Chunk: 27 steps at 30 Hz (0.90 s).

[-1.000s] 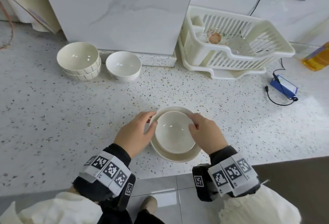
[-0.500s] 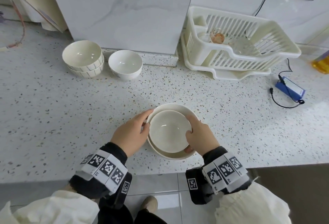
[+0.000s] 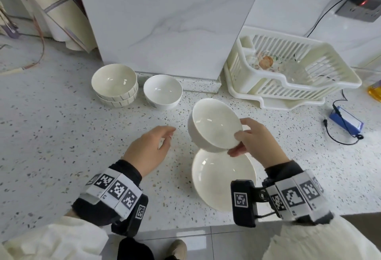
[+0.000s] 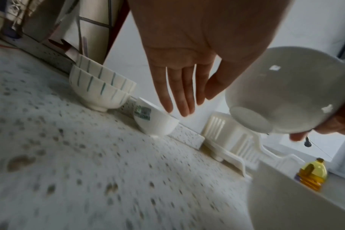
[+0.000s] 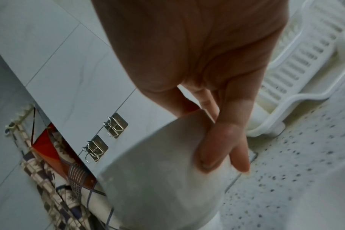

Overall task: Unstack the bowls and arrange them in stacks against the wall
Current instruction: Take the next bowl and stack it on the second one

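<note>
My right hand [image 3: 250, 143] pinches the rim of a small white bowl [image 3: 214, 124], thumb inside and fingers beneath, and holds it tilted in the air above the counter. In the right wrist view the same small white bowl [image 5: 163, 179] fills the lower middle. Below it a wide shallow white bowl [image 3: 220, 177] sits near the counter's front edge. My left hand [image 3: 152, 146] hovers open, fingers straight, left of both, holding nothing. Two stacked striped bowls [image 3: 115, 85] and a single white bowl [image 3: 162, 91] stand against the marble wall panel.
A white plastic dish rack [image 3: 288, 76] with a small dish inside stands at the back right. A blue device [image 3: 346, 122] with a black cable lies right of it, and a yellow oil bottle [image 4: 311, 175] stands at the far right. A speckled counter [image 3: 51, 146] spreads to the left.
My right hand has lifted the small bowl out of the wide bowl and tilted it. My left hand has let go of the bowls and drawn away to the left.
</note>
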Available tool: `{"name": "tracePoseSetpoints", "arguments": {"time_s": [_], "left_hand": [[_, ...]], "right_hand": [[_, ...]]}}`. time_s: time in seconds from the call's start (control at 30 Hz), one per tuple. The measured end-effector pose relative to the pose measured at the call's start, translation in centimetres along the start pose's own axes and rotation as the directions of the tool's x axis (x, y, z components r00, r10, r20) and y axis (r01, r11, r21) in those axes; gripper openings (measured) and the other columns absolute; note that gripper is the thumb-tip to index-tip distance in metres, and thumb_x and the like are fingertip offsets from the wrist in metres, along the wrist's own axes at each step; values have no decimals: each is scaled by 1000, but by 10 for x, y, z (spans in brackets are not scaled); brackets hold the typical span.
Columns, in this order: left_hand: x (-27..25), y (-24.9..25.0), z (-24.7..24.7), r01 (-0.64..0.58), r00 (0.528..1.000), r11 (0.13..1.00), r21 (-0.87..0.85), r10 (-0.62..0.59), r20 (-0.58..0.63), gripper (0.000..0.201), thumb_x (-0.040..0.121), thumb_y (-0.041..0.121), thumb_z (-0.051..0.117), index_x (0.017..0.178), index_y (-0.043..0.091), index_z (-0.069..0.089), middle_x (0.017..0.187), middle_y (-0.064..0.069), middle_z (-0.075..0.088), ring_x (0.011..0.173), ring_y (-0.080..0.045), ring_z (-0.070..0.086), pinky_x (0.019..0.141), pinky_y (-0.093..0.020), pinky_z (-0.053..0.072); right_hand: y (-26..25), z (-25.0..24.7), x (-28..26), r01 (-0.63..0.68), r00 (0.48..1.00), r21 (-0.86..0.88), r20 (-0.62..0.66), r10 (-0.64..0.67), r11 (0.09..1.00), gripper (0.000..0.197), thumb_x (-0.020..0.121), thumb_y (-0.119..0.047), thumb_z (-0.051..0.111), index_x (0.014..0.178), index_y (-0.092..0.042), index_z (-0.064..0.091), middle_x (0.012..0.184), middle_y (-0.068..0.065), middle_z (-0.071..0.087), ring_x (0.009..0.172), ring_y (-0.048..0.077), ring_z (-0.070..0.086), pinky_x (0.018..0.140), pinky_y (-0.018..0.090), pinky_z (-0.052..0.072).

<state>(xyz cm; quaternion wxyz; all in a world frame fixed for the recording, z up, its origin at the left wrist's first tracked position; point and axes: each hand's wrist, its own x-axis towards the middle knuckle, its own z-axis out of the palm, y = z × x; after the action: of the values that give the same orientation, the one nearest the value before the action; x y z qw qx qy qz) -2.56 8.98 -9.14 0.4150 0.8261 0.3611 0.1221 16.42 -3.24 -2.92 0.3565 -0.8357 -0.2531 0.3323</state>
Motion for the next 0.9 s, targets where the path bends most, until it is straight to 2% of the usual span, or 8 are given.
{"name": "tracePoseSetpoints", "arguments": {"time_s": [0.07, 0.13, 0.2, 0.3, 0.5, 0.7, 0.83, 0.9], "left_hand": [[9, -5, -15, -13, 999, 1000, -10, 12, -42, 35, 92, 18, 42, 127, 22, 46, 131, 5, 53, 105, -5, 48, 87, -23, 39], [20, -12, -29, -24, 997, 1000, -9, 23, -72, 38, 92, 20, 43, 130, 21, 42, 135, 3, 48, 115, -12, 49, 87, -26, 39], [33, -22, -41, -24, 996, 1000, -12, 23, -86, 42, 92, 26, 42, 133, 20, 37, 139, 0, 43, 121, -17, 46, 91, -31, 40], [52, -36, -55, -18, 997, 997, -76, 13, -71, 53, 91, 39, 39, 139, 23, 24, 145, 0, 35, 127, -14, 40, 100, -34, 38], [84, -50, -64, 14, 1000, 979, -204, -10, 21, 57, 92, 43, 34, 142, 27, 12, 153, 2, 22, 137, -13, 29, 110, -36, 30], [102, -60, -61, -40, 997, 962, -270, 57, 53, 51, 93, 37, 34, 141, 34, 15, 149, 8, 32, 135, -8, 32, 108, -31, 30], [108, -63, -59, -12, 999, 962, -271, 25, 45, 48, 94, 35, 35, 140, 31, 20, 138, 9, 42, 125, -6, 40, 100, -29, 36], [109, -63, -59, 5, 999, 963, -270, 6, 42, 44, 94, 32, 35, 137, 29, 24, 124, 10, 47, 115, -3, 43, 94, -27, 38]], "right_hand": [[-17, 12, 15, -22, 1000, 88, 14, 21, 996, 38, 83, 2, 39, 119, -4, 50, 45, 7, 67, 45, 21, 66, 61, 29, 60], [-35, 28, 30, -41, 999, 151, 30, 37, 988, 37, 85, 2, 39, 120, -2, 48, 49, 10, 67, 46, 21, 66, 59, 28, 61], [-50, 46, 46, -55, 998, 194, 44, 47, 980, 38, 87, 2, 39, 125, -2, 44, 59, 15, 67, 53, 24, 68, 67, 35, 61], [-66, 73, 70, -71, 997, 192, 22, 68, 979, 45, 86, 2, 38, 131, -3, 38, 68, 17, 66, 63, 31, 68, 80, 44, 57], [-80, 111, 103, -98, 993, 118, -54, 105, 988, 46, 86, 1, 36, 131, -5, 37, 68, 12, 65, 52, 20, 65, 70, 35, 59], [-84, 128, 115, -94, 989, 30, -108, 96, 995, 46, 85, 0, 34, 131, -5, 37, 100, 24, 68, 52, 19, 63, 75, 39, 58], [-81, 133, 122, -109, 985, 13, -130, 110, 994, 46, 86, -2, 34, 131, -7, 37, 102, 24, 69, 51, 15, 63, 60, 25, 55], [-80, 135, 125, -116, 984, 19, -133, 117, 993, 46, 86, -2, 35, 131, -8, 38, 101, 23, 69, 49, 14, 63, 61, 27, 56]]}}
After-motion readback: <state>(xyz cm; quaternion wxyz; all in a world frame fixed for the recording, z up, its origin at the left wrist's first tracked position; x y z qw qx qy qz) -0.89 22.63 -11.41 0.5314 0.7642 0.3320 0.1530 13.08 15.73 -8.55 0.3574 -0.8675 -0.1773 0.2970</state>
